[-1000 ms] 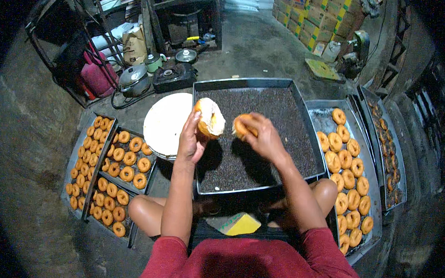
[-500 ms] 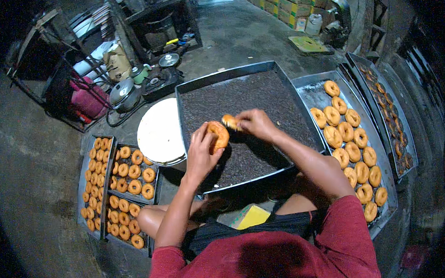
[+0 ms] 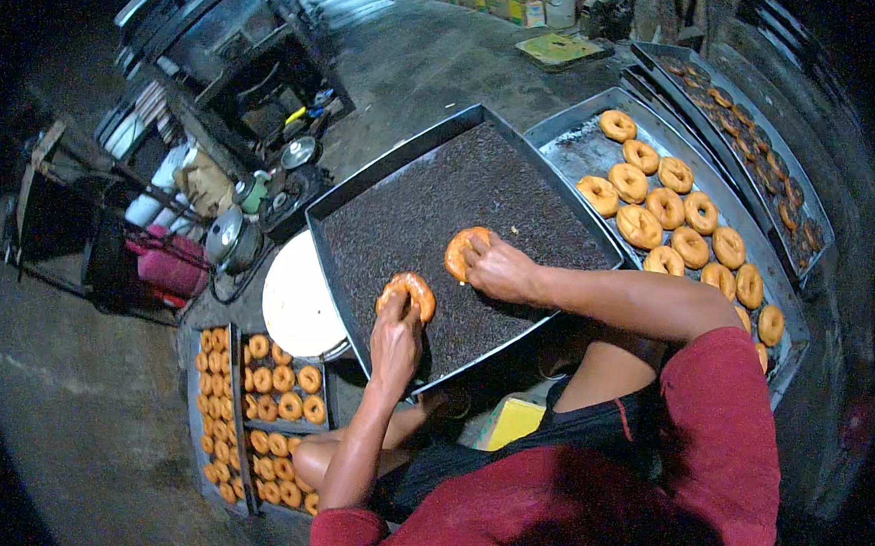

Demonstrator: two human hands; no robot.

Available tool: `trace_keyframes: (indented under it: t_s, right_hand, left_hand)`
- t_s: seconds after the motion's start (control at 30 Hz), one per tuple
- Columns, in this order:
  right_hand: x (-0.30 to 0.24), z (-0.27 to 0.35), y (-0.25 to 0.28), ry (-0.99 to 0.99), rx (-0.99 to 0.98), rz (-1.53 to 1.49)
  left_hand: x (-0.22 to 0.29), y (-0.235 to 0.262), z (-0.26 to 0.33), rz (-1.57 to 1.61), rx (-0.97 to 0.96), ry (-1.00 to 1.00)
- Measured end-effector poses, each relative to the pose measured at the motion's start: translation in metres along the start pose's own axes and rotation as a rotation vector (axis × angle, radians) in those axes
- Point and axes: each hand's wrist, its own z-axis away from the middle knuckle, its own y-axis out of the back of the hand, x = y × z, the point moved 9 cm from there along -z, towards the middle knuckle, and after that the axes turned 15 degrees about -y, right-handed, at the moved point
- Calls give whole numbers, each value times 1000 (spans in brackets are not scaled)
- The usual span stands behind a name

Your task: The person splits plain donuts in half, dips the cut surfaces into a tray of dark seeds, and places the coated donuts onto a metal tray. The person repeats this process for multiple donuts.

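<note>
A square metal tray [image 3: 338, 288] holds a layer of dark brown sprinkles [image 3: 431, 195]. My left hand [image 3: 395, 344] grips a ring doughnut [image 3: 412, 288] with a shiny top, at the tray's near left part. Farther right, my right hand [image 3: 503, 268] has its fingers closed on a second doughnut [image 3: 462, 252], which is low over the sprinkles. Whether either doughnut touches the sprinkles, I cannot tell. The fingers partly cover both rings.
On the right, a long tray [image 3: 572, 142] bears several plain doughnuts, with a tray of darker-topped ones [image 3: 770, 156] beyond. A white round lid [image 3: 300, 301] sits left of the sprinkles. Several doughnut trays [image 3: 239, 416] lie at lower left. Pots [image 3: 229, 240] and a stove stand farther off.
Both hands have moved apart, with a doughnut in each. The left one is lower and its doughnut is tipped flatter; the right one's doughnut now shows its round top. The view has turned.
</note>
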Motion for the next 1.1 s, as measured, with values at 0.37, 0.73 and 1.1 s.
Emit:
trace_keyframes:
  t_s: [0.37,0.73,1.1]
  right_hand:
    - [187,-47,38,-580,-45,-1062]
    - [360,35,-128,-1280,-435,-1746]
    - [374,4,-32,-1086,66,-367]
  left_hand:
    - [-13,-11,14,58,-81,-11]
    - [-22,-16,-24,235,5,106]
    - [-73,-31,-37,947,261,921]
